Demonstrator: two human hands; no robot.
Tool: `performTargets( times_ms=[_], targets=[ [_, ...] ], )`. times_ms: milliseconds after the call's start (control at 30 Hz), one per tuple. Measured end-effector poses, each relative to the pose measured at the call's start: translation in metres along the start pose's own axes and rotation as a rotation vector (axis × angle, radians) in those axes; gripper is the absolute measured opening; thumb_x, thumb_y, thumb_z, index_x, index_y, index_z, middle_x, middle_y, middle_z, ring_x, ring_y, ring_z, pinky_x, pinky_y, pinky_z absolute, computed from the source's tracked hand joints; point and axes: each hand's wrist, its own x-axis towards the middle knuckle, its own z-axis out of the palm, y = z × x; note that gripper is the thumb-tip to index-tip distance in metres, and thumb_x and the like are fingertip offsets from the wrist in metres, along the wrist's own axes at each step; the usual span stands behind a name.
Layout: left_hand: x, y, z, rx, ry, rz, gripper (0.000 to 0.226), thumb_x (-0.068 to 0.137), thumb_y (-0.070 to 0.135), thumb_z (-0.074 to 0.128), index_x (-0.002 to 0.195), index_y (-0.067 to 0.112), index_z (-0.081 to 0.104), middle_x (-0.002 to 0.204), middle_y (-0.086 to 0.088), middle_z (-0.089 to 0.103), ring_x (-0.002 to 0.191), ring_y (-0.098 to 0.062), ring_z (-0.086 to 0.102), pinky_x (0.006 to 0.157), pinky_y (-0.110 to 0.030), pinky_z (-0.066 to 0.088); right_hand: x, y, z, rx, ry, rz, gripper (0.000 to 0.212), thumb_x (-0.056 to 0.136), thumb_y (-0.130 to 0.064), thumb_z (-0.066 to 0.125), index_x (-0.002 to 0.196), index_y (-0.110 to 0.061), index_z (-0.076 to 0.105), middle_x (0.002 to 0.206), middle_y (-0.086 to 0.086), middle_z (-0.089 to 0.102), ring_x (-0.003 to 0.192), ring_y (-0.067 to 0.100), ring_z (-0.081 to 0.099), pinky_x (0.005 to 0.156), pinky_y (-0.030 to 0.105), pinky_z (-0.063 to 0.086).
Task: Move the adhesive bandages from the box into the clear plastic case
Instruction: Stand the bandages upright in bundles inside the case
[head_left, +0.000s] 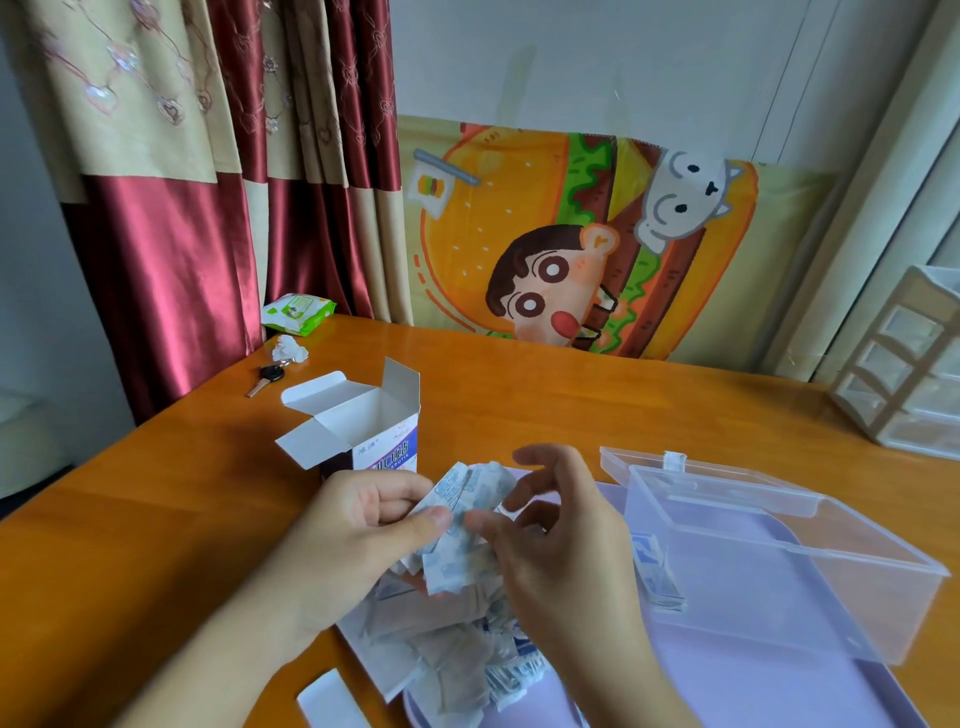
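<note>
Orange wooden table, white wall behind, red-and-beige curtain at the back left corner. Bunch of wrapped bandages held above the table's near edge: left hand pinches it between thumb and curled fingers, right hand grips it with the thumb, remaining fingers loosely spread. Loose pile of bandages directly below the hands, lying partly on a lilac tray and partly on white paper. Clear plastic case sits on the tray just right of the hands, hinged lid open behind it; a few bandages show at its left end, whether inside I cannot tell. Open bandage box stands upright just behind the left hand, flaps up. Farther back left on the table: key, crumpled tissue, green wipes pack. Cartoon burger cloth leans against the wall; white drawer unit at the table's right edge.
</note>
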Motion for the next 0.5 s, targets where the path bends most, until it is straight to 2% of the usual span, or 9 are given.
performTargets(
  times_ms=[67,167,333,433,500],
  targets=[
    [0.0002,0.0004,-0.0021,-0.010,-0.019,-0.044,0.015,0.096,0.010,0.066,0.095,0.010,0.081,0.098,-0.011,0.080,0.092,-0.023,0.077,0.067,-0.023,0.058,0.0009,0.0009,-0.0030,-0.135,0.012,-0.137,0.051,0.079,-0.023,0.089,0.112,-0.041,0.054,0.098,-0.018,0.056,0.072,0.013,0.060,0.060,0.014,0.043],
    [-0.0007,0.0015,-0.0016,-0.041,-0.101,-0.093,0.017,0.097,0.012,0.065,0.106,0.011,0.080,0.105,-0.014,0.079,0.098,-0.030,0.076,0.064,-0.036,0.062,0.0022,0.0014,-0.0072,-0.254,0.013,-0.292,0.050,0.081,-0.019,0.086,0.121,-0.029,0.058,0.107,-0.022,0.048,0.080,0.006,0.057,0.068,0.005,0.040],
    [-0.0009,-0.0032,0.0033,-0.031,-0.217,-0.089,0.021,0.092,0.014,0.072,0.112,0.010,0.078,0.107,-0.016,0.077,0.089,-0.029,0.075,0.055,-0.031,0.059,0.0030,0.0075,-0.0055,-0.277,-0.025,-0.356,0.047,0.082,-0.017,0.082,0.120,-0.027,0.058,0.115,-0.018,0.047,0.083,0.006,0.056,0.068,0.009,0.042],
    [-0.0001,-0.0049,0.0032,0.013,-0.194,-0.045,0.020,0.093,0.009,0.071,0.111,0.009,0.078,0.108,-0.015,0.077,0.087,-0.027,0.073,0.054,-0.032,0.057,0.0020,0.0070,-0.0023,-0.245,0.044,-0.347,0.035,0.092,-0.035,0.068,0.124,-0.025,0.058,0.120,-0.017,0.048,0.083,0.004,0.056,0.071,0.007,0.041],
    [0.0007,-0.0056,0.0007,0.028,-0.127,-0.013,0.017,0.095,0.010,0.069,0.108,0.011,0.078,0.103,-0.016,0.076,0.082,-0.026,0.072,0.055,-0.035,0.057,0.0020,0.0083,-0.0018,-0.251,0.096,-0.319,0.037,0.101,-0.043,0.057,0.132,-0.023,0.054,0.125,-0.014,0.048,0.091,0.004,0.055,0.077,0.011,0.044]
  ],
)
